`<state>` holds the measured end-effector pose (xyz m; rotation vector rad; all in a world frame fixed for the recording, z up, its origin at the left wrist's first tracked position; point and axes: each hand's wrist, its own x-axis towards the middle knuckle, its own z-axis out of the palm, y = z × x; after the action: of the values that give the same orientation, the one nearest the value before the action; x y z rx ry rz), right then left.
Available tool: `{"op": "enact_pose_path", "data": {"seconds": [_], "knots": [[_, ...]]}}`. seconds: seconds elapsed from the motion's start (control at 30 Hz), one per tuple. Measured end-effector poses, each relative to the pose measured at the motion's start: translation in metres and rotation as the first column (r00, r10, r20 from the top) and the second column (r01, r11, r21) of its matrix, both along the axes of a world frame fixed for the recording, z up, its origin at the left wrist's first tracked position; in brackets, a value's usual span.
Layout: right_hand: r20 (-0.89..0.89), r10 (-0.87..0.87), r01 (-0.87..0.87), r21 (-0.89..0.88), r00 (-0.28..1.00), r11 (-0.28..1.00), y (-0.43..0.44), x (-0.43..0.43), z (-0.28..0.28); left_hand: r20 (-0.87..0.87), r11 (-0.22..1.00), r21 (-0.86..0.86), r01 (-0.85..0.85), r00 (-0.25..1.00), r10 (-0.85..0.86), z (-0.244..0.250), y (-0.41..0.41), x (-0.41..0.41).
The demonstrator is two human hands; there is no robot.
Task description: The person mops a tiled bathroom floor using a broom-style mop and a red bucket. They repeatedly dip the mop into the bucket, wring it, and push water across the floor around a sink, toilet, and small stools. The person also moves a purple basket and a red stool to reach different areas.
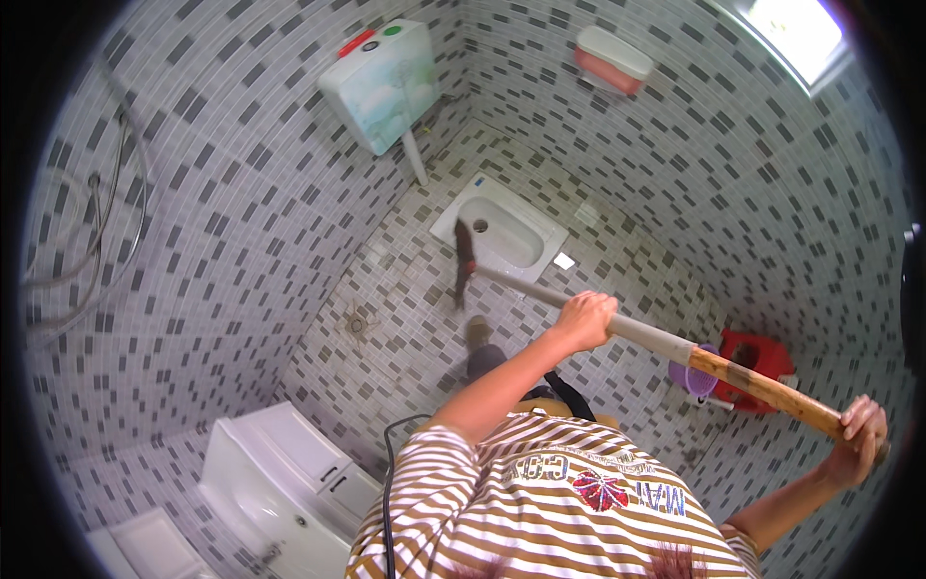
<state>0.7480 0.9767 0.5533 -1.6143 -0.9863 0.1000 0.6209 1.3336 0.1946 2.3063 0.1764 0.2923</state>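
My left hand [589,322] is closed around the grey-covered part of a long pole [651,336]. Further back, my right hand [861,441] grips the bare wooden end of the same pole. The pole carries a dark, motion-blurred head [463,264] with a bit of red at the joint; whether it is a broom or a mop I cannot tell. That head overlaps the near left edge of a white squat toilet pan [506,221] in the tiled floor. Whether it touches the pan or floor is unclear. One shoe [477,331] shows just below the head.
A cistern [391,87] with a downpipe [414,158] hangs on the wall. Left are a shower hose [141,210] and a floor drain [356,324]. A white washbasin [253,499] stands lower left. By the right wall sit a purple basket [680,374] and a red plastic stool [774,362].
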Motion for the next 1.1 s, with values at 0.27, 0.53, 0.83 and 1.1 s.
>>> {"op": "enact_pose_path", "data": {"seconds": [0.27,0.53,0.83,1.1], "knots": [[-0.367,0.148,-0.164,-0.014,0.918,0.986,0.112,0.023,-0.085,-0.422,0.997,-0.009,-0.070,0.904,0.060,-0.075,0.033,-0.065],[-0.273,0.106,-0.148,-0.138,0.956,0.979,0.114,0.072,-0.054,-0.355,0.969,-0.243,0.035,0.927,-0.123,-0.092,0.021,0.025],[0.155,0.179,-0.116,-0.351,0.972,0.929,0.042,0.099,0.016,-0.005,0.950,-0.227,0.213,0.975,-0.220,-0.043,-0.004,0.153],[0.124,-0.363,0.378,-0.130,0.924,0.917,-0.092,-0.006,0.033,0.043,0.850,-0.123,0.512,0.858,-0.511,0.003,-0.088,0.199]]}}
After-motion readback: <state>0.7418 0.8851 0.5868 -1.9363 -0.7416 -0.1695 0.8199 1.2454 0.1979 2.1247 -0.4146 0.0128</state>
